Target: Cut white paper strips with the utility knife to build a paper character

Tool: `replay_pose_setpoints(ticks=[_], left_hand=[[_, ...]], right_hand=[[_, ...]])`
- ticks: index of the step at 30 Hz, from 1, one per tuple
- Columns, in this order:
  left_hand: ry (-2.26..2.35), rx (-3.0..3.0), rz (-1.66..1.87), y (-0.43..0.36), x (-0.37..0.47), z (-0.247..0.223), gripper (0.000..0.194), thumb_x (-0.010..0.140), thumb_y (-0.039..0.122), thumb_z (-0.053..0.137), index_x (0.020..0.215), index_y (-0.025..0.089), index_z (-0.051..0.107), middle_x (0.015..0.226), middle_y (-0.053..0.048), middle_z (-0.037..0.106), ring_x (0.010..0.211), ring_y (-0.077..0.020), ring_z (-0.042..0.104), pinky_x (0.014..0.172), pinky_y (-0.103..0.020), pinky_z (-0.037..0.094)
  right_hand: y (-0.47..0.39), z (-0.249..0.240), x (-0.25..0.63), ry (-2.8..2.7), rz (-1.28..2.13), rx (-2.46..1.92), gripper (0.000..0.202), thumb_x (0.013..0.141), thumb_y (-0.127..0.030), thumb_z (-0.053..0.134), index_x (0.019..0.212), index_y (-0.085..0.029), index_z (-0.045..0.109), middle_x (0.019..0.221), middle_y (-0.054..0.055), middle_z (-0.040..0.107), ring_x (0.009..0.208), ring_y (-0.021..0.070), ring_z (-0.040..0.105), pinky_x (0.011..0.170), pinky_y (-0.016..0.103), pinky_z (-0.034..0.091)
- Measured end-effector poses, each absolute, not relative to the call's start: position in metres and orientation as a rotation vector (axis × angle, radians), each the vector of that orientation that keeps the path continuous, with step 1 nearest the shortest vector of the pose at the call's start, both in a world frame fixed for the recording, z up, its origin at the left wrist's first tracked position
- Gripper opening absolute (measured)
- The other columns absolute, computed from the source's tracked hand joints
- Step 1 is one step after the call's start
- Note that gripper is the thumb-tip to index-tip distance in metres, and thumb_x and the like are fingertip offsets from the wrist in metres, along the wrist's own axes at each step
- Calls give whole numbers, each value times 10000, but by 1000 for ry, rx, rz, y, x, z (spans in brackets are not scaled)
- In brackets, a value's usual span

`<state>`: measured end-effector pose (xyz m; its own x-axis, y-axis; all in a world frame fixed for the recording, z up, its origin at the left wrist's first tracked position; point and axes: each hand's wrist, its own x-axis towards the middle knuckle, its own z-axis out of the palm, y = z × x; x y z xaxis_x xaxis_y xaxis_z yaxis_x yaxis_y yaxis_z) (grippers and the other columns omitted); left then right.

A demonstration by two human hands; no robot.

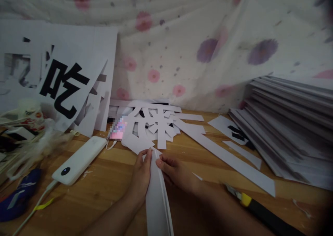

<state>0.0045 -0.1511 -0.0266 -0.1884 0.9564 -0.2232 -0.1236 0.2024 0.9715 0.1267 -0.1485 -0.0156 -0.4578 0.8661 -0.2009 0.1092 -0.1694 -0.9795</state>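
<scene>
Holding is shared by both hands: the far end of a white board strip is pinched along its left side by the closed grip of the left hand, while its right edge is met by the thumb and curled fingers of the right hand, that grip closed too. The strip is held over the near middle of the surface, its near end cut off by the view.

Light, even pressure is best applied along both long edges so that the board is not creased, and the layered right edge should be aligned by touch. The forearm is better held clear of the cutter, seen toward the surface's near right corner.

Toward the surface's left edge, a clear plastic bag is seen crumpled; its contents cannot be made out. Behind it a pale tub is blurred, its contents hidden.
</scene>
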Motion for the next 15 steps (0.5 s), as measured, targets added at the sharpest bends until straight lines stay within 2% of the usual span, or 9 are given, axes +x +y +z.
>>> replay_pose_setpoints(ticks=[3, 7, 9, 12, 15], left_hand=[[1375, 853, 1249, -151, 3, -25, 446, 721, 613, 561, 876, 195, 558, 695, -10, 638, 622, -195, 617, 566, -301, 485], [1428, 830, 1350, -147, -5, -21, 413, 749, 593, 545, 875, 200, 569, 761, -9, 645, 682, -182, 608, 596, -277, 474], [1446, 817, 1387, -143, -10, -20, 421, 761, 594, 532, 894, 198, 583, 768, -9, 648, 689, -181, 602, 612, -280, 471], [1458, 811, 1419, -138, -16, -22, 455, 746, 612, 542, 885, 184, 608, 784, -18, 653, 711, -188, 598, 639, -288, 463], [1448, 822, 1433, -135, -19, -25, 486, 741, 628, 541, 890, 174, 636, 867, -38, 670, 792, -201, 605, 698, -299, 458]], right_hand=[[-153, -10, 130, -1579, 1680, -1170, 466, 785, -679, 462, 722, -221, 415, 518, -82, 407, 430, 77, 357, 408, 217, 292], [-162, 1, 138, -1765, 1647, -1192, 364, 722, -491, 678, 679, -181, 493, 610, -55, 456, 558, 78, 391, 496, 215, 303], [-165, 5, 140, -1851, 1725, -1186, 315, 718, -429, 700, 685, -173, 518, 627, -53, 465, 567, 77, 397, 511, 217, 308], [-166, 5, 139, -1771, 2005, -1101, 308, 744, -464, 662, 741, -175, 553, 586, -66, 455, 497, 65, 407, 470, 207, 321], [-165, -1, 135, -1606, 2169, -964, 367, 715, -518, 678, 769, -173, 563, 545, -76, 474, 456, 54, 418, 449, 188, 336]])
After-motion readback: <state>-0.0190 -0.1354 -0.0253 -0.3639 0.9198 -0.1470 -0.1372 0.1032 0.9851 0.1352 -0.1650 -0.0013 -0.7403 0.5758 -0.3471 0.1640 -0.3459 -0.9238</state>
